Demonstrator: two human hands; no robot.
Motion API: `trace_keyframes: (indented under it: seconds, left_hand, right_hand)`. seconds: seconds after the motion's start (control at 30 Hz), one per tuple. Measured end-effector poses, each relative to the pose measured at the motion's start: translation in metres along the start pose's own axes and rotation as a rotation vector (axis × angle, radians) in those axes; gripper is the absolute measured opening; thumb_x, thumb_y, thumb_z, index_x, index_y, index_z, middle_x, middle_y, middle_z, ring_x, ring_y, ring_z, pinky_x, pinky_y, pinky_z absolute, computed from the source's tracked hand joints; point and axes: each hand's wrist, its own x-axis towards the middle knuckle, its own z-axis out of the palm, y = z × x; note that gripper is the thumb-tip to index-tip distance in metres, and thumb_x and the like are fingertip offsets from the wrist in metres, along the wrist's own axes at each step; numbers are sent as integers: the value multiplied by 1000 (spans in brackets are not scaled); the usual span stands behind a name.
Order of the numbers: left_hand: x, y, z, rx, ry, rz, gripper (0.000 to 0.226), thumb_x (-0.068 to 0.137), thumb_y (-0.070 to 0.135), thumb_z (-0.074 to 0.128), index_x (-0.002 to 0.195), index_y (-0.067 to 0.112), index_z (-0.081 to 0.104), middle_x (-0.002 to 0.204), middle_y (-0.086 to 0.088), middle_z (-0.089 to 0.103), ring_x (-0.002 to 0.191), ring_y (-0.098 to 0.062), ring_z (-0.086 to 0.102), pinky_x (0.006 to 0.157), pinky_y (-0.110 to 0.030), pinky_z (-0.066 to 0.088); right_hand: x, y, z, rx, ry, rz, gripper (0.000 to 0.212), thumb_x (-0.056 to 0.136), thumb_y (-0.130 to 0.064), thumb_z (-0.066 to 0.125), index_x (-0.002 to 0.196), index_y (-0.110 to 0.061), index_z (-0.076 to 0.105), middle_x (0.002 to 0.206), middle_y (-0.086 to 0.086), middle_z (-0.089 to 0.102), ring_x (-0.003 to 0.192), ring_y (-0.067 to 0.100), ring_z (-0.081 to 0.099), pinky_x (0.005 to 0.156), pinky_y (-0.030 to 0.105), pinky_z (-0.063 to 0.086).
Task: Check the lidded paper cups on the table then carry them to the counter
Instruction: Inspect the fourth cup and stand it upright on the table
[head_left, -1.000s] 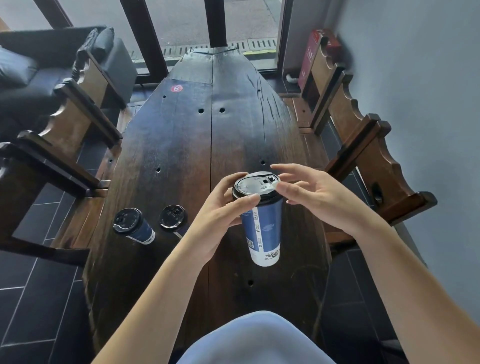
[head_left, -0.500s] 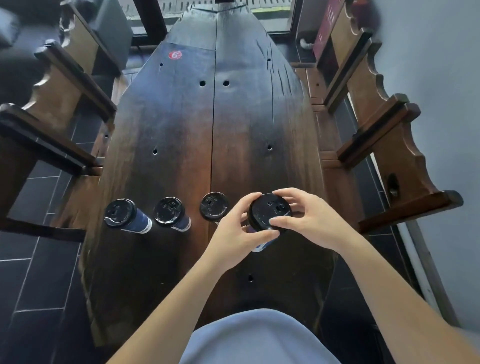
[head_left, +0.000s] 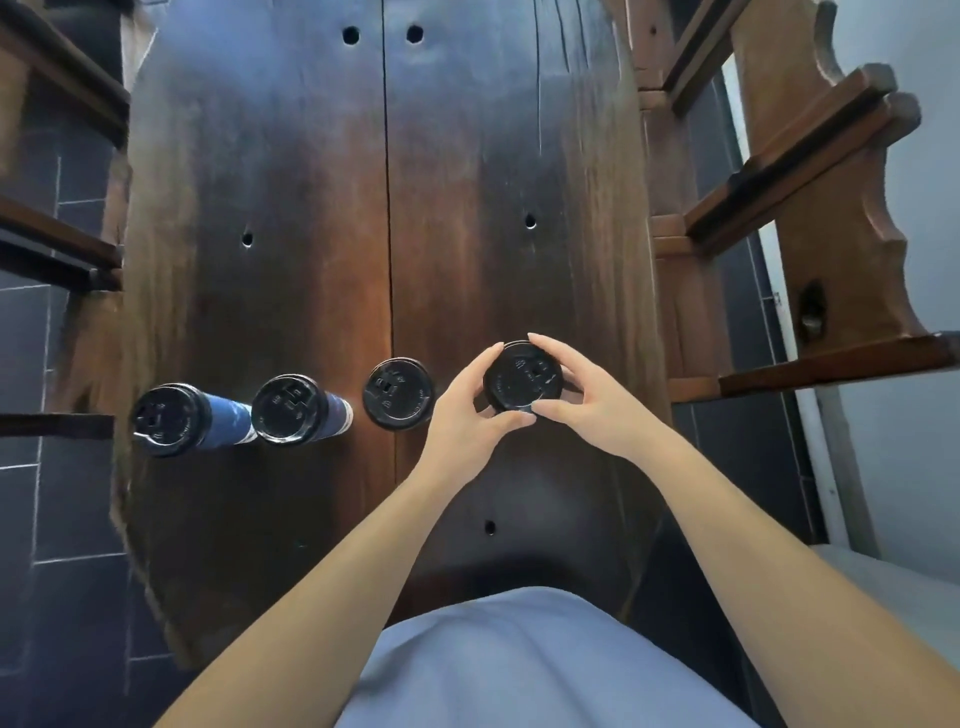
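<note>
4 lidded cups in a row on the wooden table. Left hand and right hand both grip the black lid of the rightmost cup, fingers curled round its rim. The other 3 cups stand to its left, untouched.

I can't see the body of the cup at the desk's right edge; its lid and both hands hide it. Lid lettering is too small to read.
</note>
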Motion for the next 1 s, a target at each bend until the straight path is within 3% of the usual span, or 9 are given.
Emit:
trace_keyframes:
  seconds: [0.17, 0.33, 0.53, 0.63, 0.7, 0.77, 0.83, 0.93, 1.0]
  left_hand:
    - [14, -8, 2, -9, 0, -10, 78, 84, 9, 86, 149, 32, 48, 146, 13, 58, 135, -10, 56, 109, -18, 46]
    - [15, -21, 6, -21, -5, -23, 76, 85, 6, 84, 145, 35, 47, 146, 9, 58, 136, -13, 56, 114, -31, 48]
    - [15, -26, 10, -6, -17, -40, 75, 89, 5, 80, 149, 32, 44, 146, 14, 54, 136, -8, 52, 106, -11, 44]
    - [13, -27, 12, 39, -10, -24, 77, 91, 9, 79, 154, 30, 40, 155, 10, 48, 144, -10, 45, 118, -34, 44]
    - [10, -23, 14, 121, 7, -26, 84, 92, 21, 80, 160, 31, 31, 168, 7, 33, 154, -14, 32, 123, -46, 37]
    - [0, -14, 12, 208, 49, -27, 96, 89, 31, 81, 163, 34, 20, 173, 8, 19, 159, -16, 21, 126, -48, 29]
    - [-21, -2, 7, 305, 94, 57, 97, 90, 31, 81, 164, 36, 18, 173, 7, 19, 159, -16, 21, 127, -40, 24]
    - [-75, 5, -9, 464, 228, 273, 79, 93, 26, 78, 159, 33, 36, 160, -1, 41, 144, -19, 43, 120, -33, 38]
    - [-109, -7, -23, 526, 324, 351, 66, 92, 21, 79, 151, 27, 50, 144, -6, 54, 130, -17, 51, 112, -22, 42]
  right_hand:
    - [15, 7, 0, 0, -6, 17, 74, 95, -11, 70, 156, -33, 33, 149, -21, 43, 130, -5, 46, 96, -2, 38]
    - [22, 18, 7, -20, -18, 31, 74, 94, -11, 72, 153, -35, 35, 148, -20, 44, 133, -1, 46, 112, 20, 40]
    - [21, 23, 17, 12, 11, 49, 73, 96, -8, 68, 154, -35, 32, 157, -10, 40, 144, 8, 38, 117, 31, 38]
    - [20, 19, 17, 14, 10, 48, 75, 96, -9, 69, 155, -34, 30, 158, -9, 39, 145, 9, 37, 121, 40, 37]
    - [18, 14, 14, -8, 4, 52, 85, 92, -22, 76, 158, -35, 24, 164, -9, 31, 150, 13, 31, 124, 45, 32]
    - [12, 6, 11, -40, 69, 49, 94, 87, -38, 80, 158, -39, 20, 168, -10, 21, 154, 17, 24, 124, 47, 25]
    - [0, -5, 8, -18, 230, -21, 89, 85, -42, 79, 156, -39, 26, 167, -12, 24, 152, 17, 27, 122, 46, 27]
    - [-32, -18, 18, -25, 491, -201, 67, 88, -32, 78, 147, -30, 45, 150, -11, 45, 135, 9, 46, 111, 29, 44]
    - [-52, -25, 34, -33, 540, -266, 55, 89, -24, 78, 139, -25, 53, 139, -7, 56, 117, 6, 59, 96, 20, 55]
